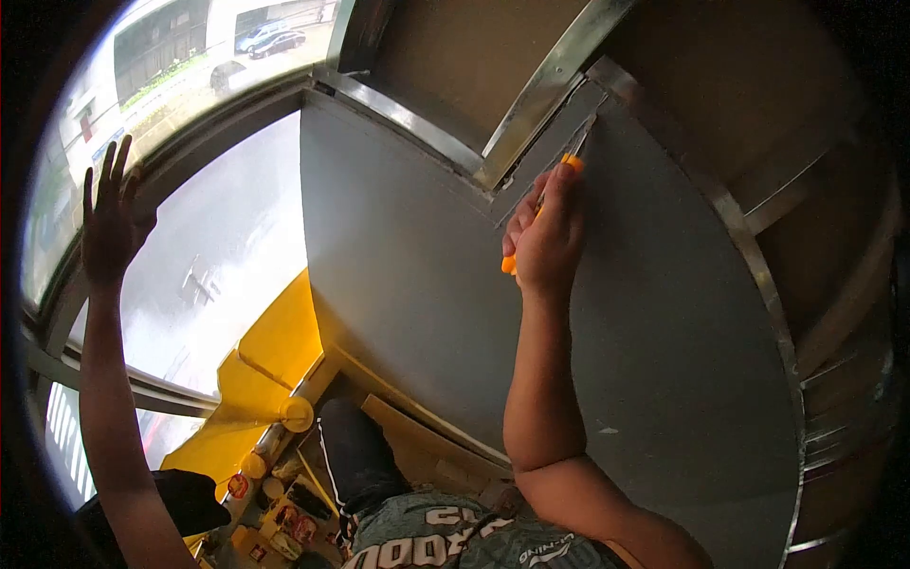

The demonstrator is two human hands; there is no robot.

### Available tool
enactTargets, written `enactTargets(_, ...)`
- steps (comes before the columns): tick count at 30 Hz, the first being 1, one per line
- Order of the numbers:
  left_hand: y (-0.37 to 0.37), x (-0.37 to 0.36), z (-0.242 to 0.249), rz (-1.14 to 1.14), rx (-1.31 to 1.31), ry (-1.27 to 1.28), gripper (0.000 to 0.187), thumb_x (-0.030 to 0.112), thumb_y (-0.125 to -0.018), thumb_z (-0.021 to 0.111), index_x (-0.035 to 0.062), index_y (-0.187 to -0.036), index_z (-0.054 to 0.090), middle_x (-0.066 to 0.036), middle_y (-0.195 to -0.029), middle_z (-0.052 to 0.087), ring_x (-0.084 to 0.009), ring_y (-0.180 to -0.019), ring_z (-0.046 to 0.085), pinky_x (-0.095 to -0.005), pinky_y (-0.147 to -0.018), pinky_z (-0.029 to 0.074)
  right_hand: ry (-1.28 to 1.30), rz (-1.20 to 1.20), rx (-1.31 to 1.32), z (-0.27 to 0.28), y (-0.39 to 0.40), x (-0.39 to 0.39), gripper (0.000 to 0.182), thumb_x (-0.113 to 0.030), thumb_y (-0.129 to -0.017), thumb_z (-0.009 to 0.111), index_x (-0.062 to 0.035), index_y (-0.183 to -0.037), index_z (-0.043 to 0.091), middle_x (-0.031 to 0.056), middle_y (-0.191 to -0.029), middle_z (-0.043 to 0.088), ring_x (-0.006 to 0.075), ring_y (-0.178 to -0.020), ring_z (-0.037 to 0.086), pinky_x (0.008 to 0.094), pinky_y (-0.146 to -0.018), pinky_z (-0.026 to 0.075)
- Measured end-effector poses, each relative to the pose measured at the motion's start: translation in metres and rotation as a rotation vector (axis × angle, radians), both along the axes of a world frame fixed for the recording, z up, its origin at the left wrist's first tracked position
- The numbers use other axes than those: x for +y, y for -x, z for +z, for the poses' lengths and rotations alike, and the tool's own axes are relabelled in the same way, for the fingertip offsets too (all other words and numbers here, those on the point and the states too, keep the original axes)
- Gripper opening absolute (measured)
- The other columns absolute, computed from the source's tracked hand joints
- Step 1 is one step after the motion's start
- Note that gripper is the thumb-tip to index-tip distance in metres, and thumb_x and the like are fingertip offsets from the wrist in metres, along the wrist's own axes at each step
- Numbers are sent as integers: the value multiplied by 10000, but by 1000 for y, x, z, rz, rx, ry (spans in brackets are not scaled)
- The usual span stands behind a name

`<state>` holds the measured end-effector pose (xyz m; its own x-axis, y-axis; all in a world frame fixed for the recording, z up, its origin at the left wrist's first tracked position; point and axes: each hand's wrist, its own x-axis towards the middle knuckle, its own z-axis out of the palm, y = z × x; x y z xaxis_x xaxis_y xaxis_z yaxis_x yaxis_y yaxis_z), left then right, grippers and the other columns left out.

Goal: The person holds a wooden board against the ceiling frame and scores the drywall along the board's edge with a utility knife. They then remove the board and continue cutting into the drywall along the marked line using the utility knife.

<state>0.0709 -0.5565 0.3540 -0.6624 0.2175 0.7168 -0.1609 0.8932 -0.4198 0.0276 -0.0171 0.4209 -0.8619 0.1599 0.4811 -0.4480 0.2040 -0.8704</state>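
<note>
My right hand is closed round the orange handle of a cutter. Its thin metal blade points up and touches or nearly touches the grey panel near the panel's top corner, beside a cut or raised strip. At the left, my left hand is raised with its fingers spread, over or against the dark window frame. Nothing shows in it. Whether its palm touches the frame or glass is hard to tell.
Metal framing strips run above the panel, with brown boards behind. A yellow structure stands at lower left. Below it lie several bottles and containers. Cars show outside the window.
</note>
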Motion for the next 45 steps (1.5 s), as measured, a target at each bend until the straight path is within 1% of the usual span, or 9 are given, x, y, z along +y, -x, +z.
enactTargets(8,3,-11,-3,-56,49,114,895,504,-844,745,208,-1577,325,-34,-1712,197,-216,-1581,170,-470,-1296,131,-23,-58,30,-51,1,-5,397,-442,-1119,353,-128,-897,451,-49,-690,374,55,-553,367,220,-475,338)
enactTargets(12,3,-6,-1,-50,60,129,841,514,-866,720,234,-1566,345,-16,-1713,199,-204,-1577,190,-467,-1293,147,36,-27,-42,-71,0,-2,404,-450,-1118,349,-126,-897,450,-47,-692,375,55,-552,360,221,-473,337)
enactTargets(14,3,-7,-1,-99,94,133,819,524,-874,709,245,-1558,355,-6,-1712,205,-196,-1575,197,-466,-1294,145,-16,-41,-30,-77,1,-1,510,-590,-1076,346,-111,-920,424,-29,-653,361,68,-494,342,245,-433,359)
enactTargets(20,5,-8,-3,-56,97,132,740,538,-904,674,256,-1529,394,16,-1696,258,-158,-1563,233,-457,-1284,177,-5,-43,-29,-101,-2,-2,516,-595,-1073,357,-107,-920,428,-23,-650,367,68,-481,347,249,-423,362)
enactTargets(23,4,-7,-1,-4,91,135,738,535,-906,676,258,-1528,392,14,-1691,275,-156,-1558,249,-460,-1276,198,87,-47,-103,-109,-12,-10,428,-488,-1111,353,-131,-899,456,-53,-678,362,46,-558,343,215,-478,329)
enactTargets(32,1,-4,0,-35,91,148,749,591,-904,659,247,-1517,401,14,-1685,288,-176,-1549,276,-475,-1266,216,112,2,-114,-141,-20,-8,383,-458,-1112,384,-139,-909,448,-69,-677,365,18,-507,319,198,-420,296)
enactTargets(35,2,-5,-1,-77,115,150,733,507,-908,681,240,-1541,425,0,-1699,251,-205,-1550,274,-530,-1226,303,146,23,-162,-149,-23,-8,372,-451,-1111,393,-142,-910,443,-68,-672,368,16,-509,323,195,-422,298)
enactTargets(38,2,-8,-2,-47,81,151,728,582,-895,678,243,-1495,444,18,-1688,283,-177,-1552,270,-472,-1267,211,135,40,-138,-149,-26,-8,367,-451,-1110,398,-145,-909,432,-69,-671,366,15,-509,321,193,-424,300)
enactTargets(45,1,-4,0,5,65,124,726,520,-892,707,263,-1516,441,17,-1681,299,-176,-1543,292,-467,-1262,232,171,45,-201,-156,-28,-9,377,-467,-1108,394,-142,-920,426,-70,-670,365,14,-502,328,195,-417,305)
